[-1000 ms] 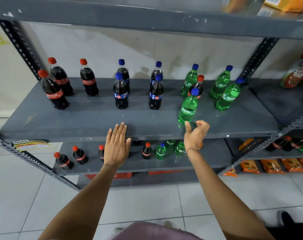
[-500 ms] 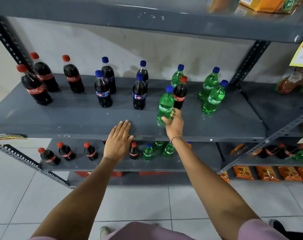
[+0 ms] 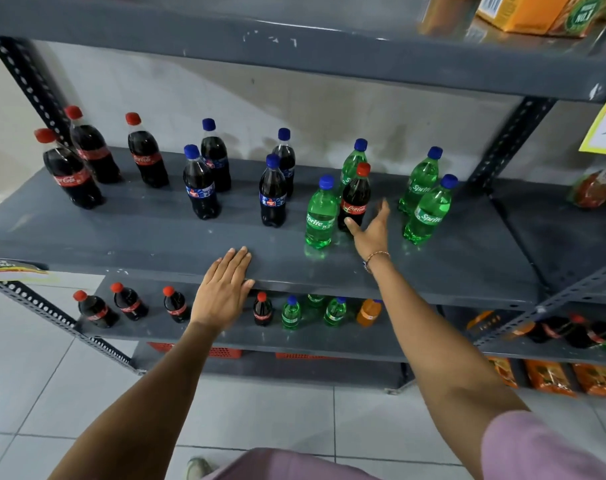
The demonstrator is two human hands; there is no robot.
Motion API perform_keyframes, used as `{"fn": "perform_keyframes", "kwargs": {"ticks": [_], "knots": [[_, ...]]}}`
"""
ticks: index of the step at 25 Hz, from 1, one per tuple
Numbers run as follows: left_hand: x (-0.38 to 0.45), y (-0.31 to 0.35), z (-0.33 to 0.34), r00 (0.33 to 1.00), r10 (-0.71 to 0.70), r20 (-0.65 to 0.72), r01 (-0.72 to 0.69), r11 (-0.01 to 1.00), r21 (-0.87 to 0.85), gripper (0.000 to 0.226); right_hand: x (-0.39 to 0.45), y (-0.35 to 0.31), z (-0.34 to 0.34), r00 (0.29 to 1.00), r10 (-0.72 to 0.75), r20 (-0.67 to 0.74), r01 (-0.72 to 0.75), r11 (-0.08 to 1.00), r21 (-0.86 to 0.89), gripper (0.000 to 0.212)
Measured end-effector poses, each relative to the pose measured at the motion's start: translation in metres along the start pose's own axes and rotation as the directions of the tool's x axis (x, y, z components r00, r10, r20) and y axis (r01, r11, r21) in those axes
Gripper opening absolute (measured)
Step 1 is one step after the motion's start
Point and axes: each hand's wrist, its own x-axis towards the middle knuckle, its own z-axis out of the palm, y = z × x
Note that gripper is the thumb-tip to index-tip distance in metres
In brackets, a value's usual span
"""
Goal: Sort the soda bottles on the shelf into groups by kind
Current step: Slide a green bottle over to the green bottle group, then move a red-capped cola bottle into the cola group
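Note:
On the grey shelf (image 3: pixel 156 233) stand three red-capped Coca-Cola bottles (image 3: pixel 145 157) at the left, several blue-capped dark cola bottles (image 3: pixel 201 188) in the middle and several green Sprite bottles (image 3: pixel 429 211) at the right. One red-capped Coca-Cola bottle (image 3: pixel 355 199) stands among the Sprites, just behind a Sprite bottle (image 3: pixel 320 216). My right hand (image 3: pixel 372 230) is spread open beside that Coca-Cola bottle, thumb at its base, fingers apart and not closed round it. My left hand (image 3: pixel 225 289) lies flat on the shelf's front edge, holding nothing.
A lower shelf (image 3: pixel 225 332) carries small cola, Sprite and orange bottles. Orange packets (image 3: pixel 550 375) lie at the lower right. A carton (image 3: pixel 530 12) sits on the top shelf. Slotted metal uprights (image 3: pixel 512 140) frame the bay. Tiled floor lies below.
My right hand let go of the front Sprite bottle, which now stands left of the red-capped Coca-Cola bottle, and moved right to that bottle's base. My left hand stayed put.

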Motion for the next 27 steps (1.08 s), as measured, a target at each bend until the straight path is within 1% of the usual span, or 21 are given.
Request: {"fn": "perform_keyframes", "kwargs": {"ticks": [1,2,4,6,8,12,14,16,19,23,24,27], "knots": [[0.0,0.0,0.0,1.0,-0.008,-0.002,0.008,1.0,-0.004,0.063,0.006,-0.001,0.0,0.999,-0.004,0.036,0.004,1.0,-0.012,0.083],[0.0,0.0,0.001,1.0,-0.018,-0.001,0.018,1.0,-0.006,0.063,0.009,0.0,0.0,0.999,-0.017,0.044,0.018,1.0,-0.022,0.077],[-0.001,0.0,0.0,1.0,-0.028,-0.002,0.028,1.0,-0.004,0.064,0.005,0.002,0.002,0.999,-0.041,-0.01,0.041,0.999,-0.008,0.061],[-0.002,-0.007,-0.002,0.999,-0.044,0.0,0.044,0.999,-0.007,0.066,-0.009,0.007,0.004,0.996,-0.049,-0.078,0.056,0.994,0.097,0.054],[-0.005,-0.023,-0.004,0.998,-0.067,-0.009,0.067,0.998,0.002,0.066,-0.033,0.012,0.007,0.992,-0.044,-0.115,0.065,0.981,0.184,0.055],[-0.013,-0.065,-0.012,0.994,-0.111,-0.024,0.111,0.994,0.005,0.065,-0.096,0.013,0.028,0.968,-0.061,-0.244,0.103,0.981,0.165,0.056],[-0.017,-0.09,-0.018,0.994,-0.107,-0.032,0.107,0.994,-0.002,0.064,-0.121,0.006,0.051,0.959,-0.087,-0.268,0.132,0.979,0.154,0.057],[-0.02,-0.12,-0.026,0.989,-0.134,-0.057,0.133,0.991,-0.023,0.062,-0.136,-0.008,0.08,0.972,-0.086,-0.219,0.122,0.98,0.157,0.057],[-0.029,-0.168,-0.041,0.97,-0.225,-0.091,0.221,0.974,-0.057,0.06,-0.141,-0.034,0.13,0.985,-0.122,-0.122,0.138,0.98,0.142,0.056],[-0.041,-0.229,-0.061,0.958,-0.276,-0.083,0.273,0.961,-0.038,0.063,-0.133,-0.071,0.209,0.989,-0.135,0.065,0.123,0.979,0.163,0.051],[-0.044,-0.244,-0.066,0.955,-0.284,-0.088,0.282,0.959,-0.031,0.066,-0.132,-0.082,0.232,0.983,-0.143,0.112,0.123,0.978,0.17,0.051],[-0.048,-0.252,-0.069,0.966,-0.247,-0.071,0.244,0.969,-0.046,0.073,-0.125,-0.098,0.275,0.969,-0.156,0.191,0.125,0.979,0.162,0.049]]}}
